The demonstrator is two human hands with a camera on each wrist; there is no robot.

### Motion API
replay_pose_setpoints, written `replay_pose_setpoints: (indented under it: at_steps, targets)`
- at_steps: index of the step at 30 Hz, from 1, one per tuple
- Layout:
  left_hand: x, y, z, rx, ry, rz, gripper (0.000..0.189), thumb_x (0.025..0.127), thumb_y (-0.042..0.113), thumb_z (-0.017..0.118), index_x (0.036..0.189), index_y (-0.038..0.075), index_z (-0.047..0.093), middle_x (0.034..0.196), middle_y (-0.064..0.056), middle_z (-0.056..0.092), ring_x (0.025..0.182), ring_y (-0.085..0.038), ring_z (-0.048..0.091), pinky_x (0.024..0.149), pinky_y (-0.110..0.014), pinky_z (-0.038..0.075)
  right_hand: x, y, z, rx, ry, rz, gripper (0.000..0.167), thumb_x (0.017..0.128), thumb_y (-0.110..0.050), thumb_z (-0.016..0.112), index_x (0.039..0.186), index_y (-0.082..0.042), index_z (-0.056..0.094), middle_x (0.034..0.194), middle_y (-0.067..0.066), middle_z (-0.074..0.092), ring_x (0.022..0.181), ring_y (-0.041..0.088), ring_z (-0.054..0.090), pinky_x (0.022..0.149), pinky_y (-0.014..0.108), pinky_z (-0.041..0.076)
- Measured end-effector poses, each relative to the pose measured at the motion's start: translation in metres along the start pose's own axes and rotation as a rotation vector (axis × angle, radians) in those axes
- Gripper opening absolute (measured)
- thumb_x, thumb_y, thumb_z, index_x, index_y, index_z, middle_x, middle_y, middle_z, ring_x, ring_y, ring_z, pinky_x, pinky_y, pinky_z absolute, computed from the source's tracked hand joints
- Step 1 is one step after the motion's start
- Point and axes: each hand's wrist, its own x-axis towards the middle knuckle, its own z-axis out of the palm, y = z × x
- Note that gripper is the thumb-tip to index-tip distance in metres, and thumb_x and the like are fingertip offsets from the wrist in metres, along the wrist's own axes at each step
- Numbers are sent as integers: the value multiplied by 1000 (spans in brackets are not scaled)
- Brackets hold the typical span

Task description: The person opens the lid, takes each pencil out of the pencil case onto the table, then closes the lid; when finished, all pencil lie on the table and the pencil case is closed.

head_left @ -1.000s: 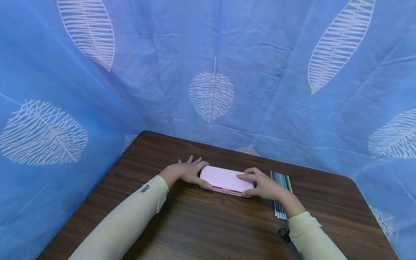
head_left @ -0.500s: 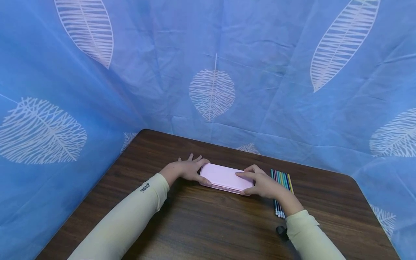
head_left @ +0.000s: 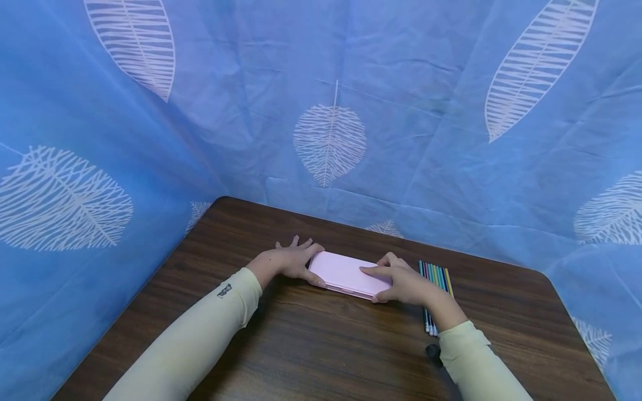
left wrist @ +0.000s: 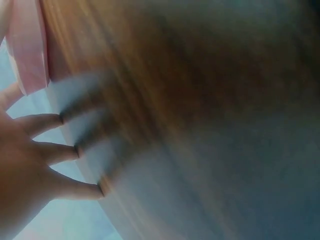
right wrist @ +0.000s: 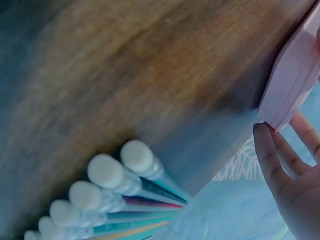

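A pink hard pencil case (head_left: 342, 271) lies on the table with its lid down. My left hand (head_left: 292, 263) holds its left end, thumb at the front edge and index finger at the back. In the left wrist view, the other fingers (left wrist: 55, 151) of that hand spread out over the table beside the case (left wrist: 29, 47). At the right end, my right hand (head_left: 405, 284) grips the case, with its thumb at the front corner and the index finger on the lid. The right wrist view shows more fingers (right wrist: 270, 157) at the end of the case (right wrist: 290, 75).
Several coloured pencils (head_left: 435, 274) lie side by side right of the case, partly under my right forearm, their white eraser ends (right wrist: 105, 171) toward me. A small black object (head_left: 432, 352) shows beside the right sleeve. A blue leaf-print cloth (head_left: 241, 128) hangs behind the brown table (head_left: 321, 345).
The lid has come down: a red strip visible along the case's front a second ago is gone. Both hands stay at the ends; the right index finger has slid slightly left on the lid.
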Motion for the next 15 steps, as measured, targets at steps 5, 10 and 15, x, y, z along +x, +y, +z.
replay_pose_setpoints:
  at_steps: [5, 10, 15]
  targets:
    - [-1, -1, 3, -1, 0, -7, 104, 83, 78, 75, 165, 33, 30, 183, -13, 11, 167, -51, -5, 122, -87, 3, -1, 0, 3, 6, -15, 12, 70, 87, -37, 90, 151, -34, 62, 137, 8, 52, 121, 26, 48, 97, 45, 47]
    - [-1, -1, 2, 13, 9, -10, 103, 82, 79, 75, 164, 34, 31, 182, -14, 15, 167, -51, -2, 122, -88, 6, -1, 1, 4, 22, -6, 16, 69, 88, -37, 89, 152, -35, 62, 140, 8, 50, 123, 26, 48, 99, 46, 47]
    - [0, 1, -2, 57, 22, -21, 105, 82, 80, 74, 167, 34, 31, 182, -12, 18, 168, -49, 2, 123, -86, 10, -1, 1, 6, 22, 16, 4, 69, 91, -39, 87, 154, -33, 60, 145, 11, 49, 129, 31, 49, 106, 55, 49]
